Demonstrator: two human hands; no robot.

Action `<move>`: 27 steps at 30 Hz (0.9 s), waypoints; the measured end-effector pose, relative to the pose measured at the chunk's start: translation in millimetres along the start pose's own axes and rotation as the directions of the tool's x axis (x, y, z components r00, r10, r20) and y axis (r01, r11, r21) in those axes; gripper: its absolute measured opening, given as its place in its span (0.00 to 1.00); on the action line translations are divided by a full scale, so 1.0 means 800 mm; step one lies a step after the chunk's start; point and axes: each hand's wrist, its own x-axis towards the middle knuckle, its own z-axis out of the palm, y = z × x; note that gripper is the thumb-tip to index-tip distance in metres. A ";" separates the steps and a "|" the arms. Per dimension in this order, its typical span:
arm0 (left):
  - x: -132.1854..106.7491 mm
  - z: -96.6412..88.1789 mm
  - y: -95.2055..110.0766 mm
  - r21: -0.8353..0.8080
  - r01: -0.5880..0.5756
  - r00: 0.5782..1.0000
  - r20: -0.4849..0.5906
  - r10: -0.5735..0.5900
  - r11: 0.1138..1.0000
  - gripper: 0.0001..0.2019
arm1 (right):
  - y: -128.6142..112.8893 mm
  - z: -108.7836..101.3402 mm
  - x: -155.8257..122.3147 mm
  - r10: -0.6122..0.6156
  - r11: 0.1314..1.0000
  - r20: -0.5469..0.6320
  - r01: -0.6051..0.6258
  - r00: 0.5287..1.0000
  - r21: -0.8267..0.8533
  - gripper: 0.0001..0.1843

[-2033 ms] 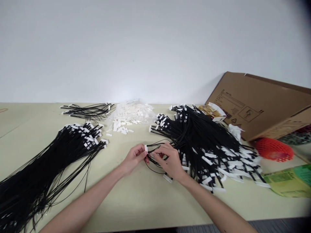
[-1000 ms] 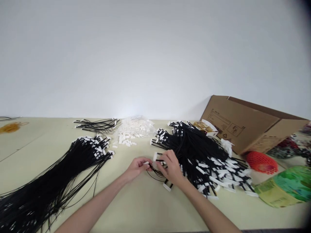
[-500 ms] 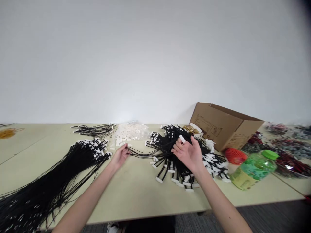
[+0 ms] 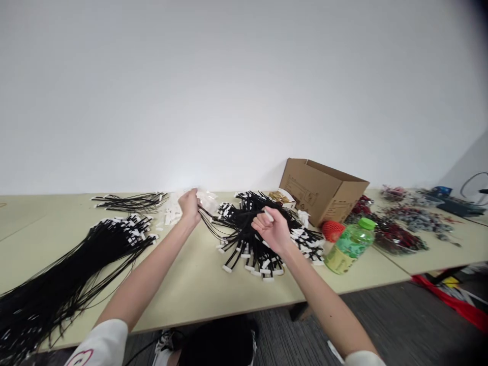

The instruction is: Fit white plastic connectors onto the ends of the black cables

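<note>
My left hand (image 4: 189, 207) is closed around the ends of a few thin black cables (image 4: 212, 226), raised above the table. The cables run right toward a heap of black cables (image 4: 249, 223) with white connectors. In front of that heap, my right hand (image 4: 273, 231) is closed, with a white connector (image 4: 268, 215) pinched at the thumb and a short dark length beside it. Behind my left hand lies a clear plastic bag (image 4: 208, 199) of small white connectors, with some loose pieces (image 4: 168, 216) next to it.
A long black cable bundle (image 4: 84, 259) covers the table's left side, with a smaller bunch (image 4: 131, 202) behind. At right stand a cardboard box (image 4: 324, 190), a small open box (image 4: 282, 198), a red mesh-wrapped thing (image 4: 332, 231) and a green-capped bottle (image 4: 351, 246). Bagged red wires (image 4: 400, 236) lie beyond.
My left hand has risen and turned over with the cables. My right hand has curled its fingers inward around the white connector. The view has swung to the right.
</note>
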 end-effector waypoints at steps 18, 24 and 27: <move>0.022 0.131 -0.056 0.295 -0.186 0.752 0.656 -0.058 0.937 0.11 | -0.020 -0.096 -0.088 -0.330 -0.198 0.309 0.254 0.892 -0.947 0.12; 0.023 -0.038 -0.020 0.570 -0.579 0.470 0.817 -0.333 0.583 0.20 | -0.057 -0.044 -0.147 -0.313 -0.120 0.419 0.403 0.852 -0.907 0.22; 0.017 -0.115 0.038 0.670 -0.629 0.559 0.742 -0.369 0.395 0.18 | -0.084 0.003 -0.184 -0.381 0.089 0.472 0.540 0.795 -0.837 0.26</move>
